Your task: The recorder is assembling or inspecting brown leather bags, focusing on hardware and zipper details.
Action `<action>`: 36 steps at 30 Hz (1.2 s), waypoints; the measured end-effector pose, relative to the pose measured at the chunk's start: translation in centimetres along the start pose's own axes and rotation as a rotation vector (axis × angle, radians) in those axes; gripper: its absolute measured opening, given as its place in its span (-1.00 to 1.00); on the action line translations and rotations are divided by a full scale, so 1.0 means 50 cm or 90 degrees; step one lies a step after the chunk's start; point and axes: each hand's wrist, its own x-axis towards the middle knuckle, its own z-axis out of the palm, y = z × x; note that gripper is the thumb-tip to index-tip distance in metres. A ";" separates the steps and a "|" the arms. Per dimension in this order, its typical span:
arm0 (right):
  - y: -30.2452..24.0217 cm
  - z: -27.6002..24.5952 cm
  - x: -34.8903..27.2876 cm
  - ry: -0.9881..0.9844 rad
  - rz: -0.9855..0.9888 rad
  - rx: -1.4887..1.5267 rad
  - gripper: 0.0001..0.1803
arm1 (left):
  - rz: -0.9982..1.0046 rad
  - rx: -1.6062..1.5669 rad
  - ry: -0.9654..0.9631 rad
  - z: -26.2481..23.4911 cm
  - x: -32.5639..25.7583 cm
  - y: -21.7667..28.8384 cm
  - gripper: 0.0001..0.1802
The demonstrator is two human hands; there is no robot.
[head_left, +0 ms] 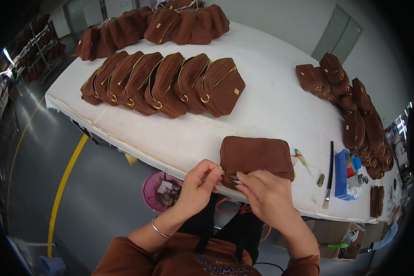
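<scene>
A brown rectangular pouch bag [257,154] lies flat on the white table's near edge, right in front of me. My left hand [200,184] is closed in a pinch at the bag's near left corner; what sits between thumb and finger is too small to make out. Beside it, my right hand [267,193] grips a small metal tool [235,179] whose two narrow tips look like thread snips. Those tips point left, at the bag's near edge. The right hand's fingers cover part of that edge and most of the tool.
Several brown zippered bags [168,83] stand in a row at left; more lie piled at right [354,124]. Right of my bag are a pointed tool [303,158], a brush [329,175] and a blue tray [341,177]. A pink bin [152,191] stands below the table [138,138].
</scene>
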 end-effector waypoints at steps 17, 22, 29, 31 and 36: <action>0.000 0.017 0.023 -0.068 -0.071 -0.142 -0.72 | -0.042 -0.089 -0.023 -0.002 0.011 -0.007 -0.83; -0.001 0.016 0.022 -0.072 -0.081 -0.157 -0.69 | -0.051 -0.088 -0.038 -0.006 0.009 -0.006 -0.81; -0.001 0.017 0.017 -0.061 -0.102 -0.167 -0.69 | -0.039 -0.105 -0.024 0.000 0.009 -0.008 -0.82; -0.004 0.019 0.018 -0.060 -0.110 -0.183 -0.69 | -0.037 -0.103 -0.022 0.001 0.008 -0.008 -0.82; -0.016 0.015 0.019 -0.074 -0.119 -0.231 -0.73 | -0.034 -0.097 -0.021 0.001 0.008 -0.009 -0.82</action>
